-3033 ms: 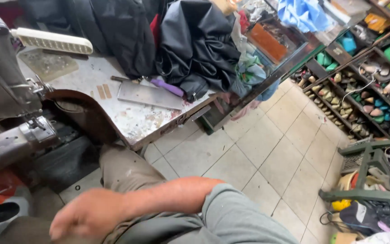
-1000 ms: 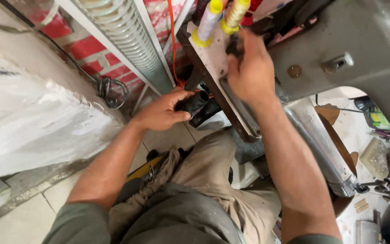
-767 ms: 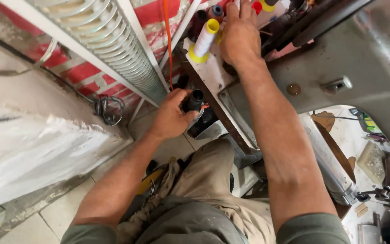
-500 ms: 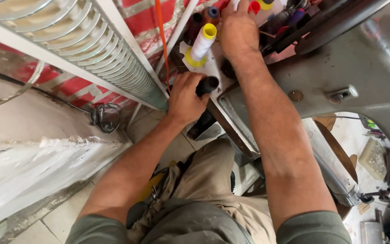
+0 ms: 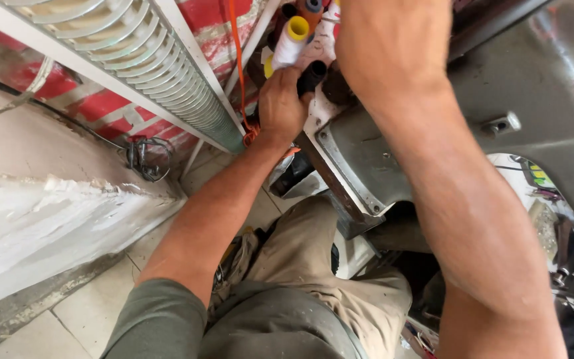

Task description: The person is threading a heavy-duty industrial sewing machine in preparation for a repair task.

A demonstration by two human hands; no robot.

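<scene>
My left hand (image 5: pixel 279 105) is raised and closed around a small black spool (image 5: pixel 311 74), pressing it against the white spool stand (image 5: pixel 319 46) at the back of a grey machine body (image 5: pixel 499 93). A white thread cone with a yellow core (image 5: pixel 291 41) stands right above the left hand. My right hand (image 5: pixel 383 36) reaches up over the same stand. Only its back and wrist show, and its fingers are cut off by the top edge. My right forearm fills the right of the view.
A ribbed grey hose (image 5: pixel 161 73) runs along a white bar against a red wall. An orange cord (image 5: pixel 237 73) hangs beside it. A white plastered ledge (image 5: pixel 48 219) is at left, over a tiled floor (image 5: pixel 94 306). My tan-trousered knees (image 5: pixel 313 266) are below.
My left hand has risen from knee height with the black spool up to the spool stand. My right hand has stayed on the stand, which now sits closer and higher in view.
</scene>
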